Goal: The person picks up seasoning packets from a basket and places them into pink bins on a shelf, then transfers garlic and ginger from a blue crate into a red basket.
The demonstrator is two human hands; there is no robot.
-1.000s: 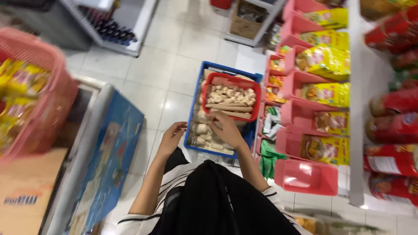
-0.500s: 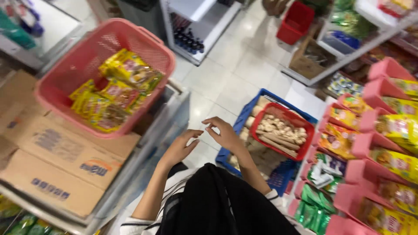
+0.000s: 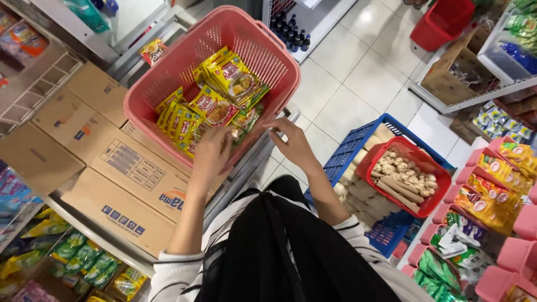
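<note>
Head view, looking down past a black top with striped sleeves: at the far left, flat cardboard boxes [image 3: 106, 162] lie stacked on a low surface, with green and yellow snack bags in a bin below them. Resting on the boxes, tilted toward the person, is a pink plastic basket [image 3: 168, 84] filled with yellow seasoning packets [image 3: 215, 95]. The person's left hand [image 3: 211, 150] reaches over the basket's near rim, fingers curled down among the packets at the front edge; whether it actually grips one I cannot tell. Just to the right, the right hand [image 3: 291, 142] hovers at the basket's near corner, fingers loosely bent and part open, holding nothing that shows. Farther right, on the white tile floor, a blue crate [image 3: 349, 154] holds a red basket [image 3: 442, 190] of pale, lumpy roots and sticks. At the right edge, pink shelf bins [image 3: 517, 254] carry more yellow and green packets.
</note>
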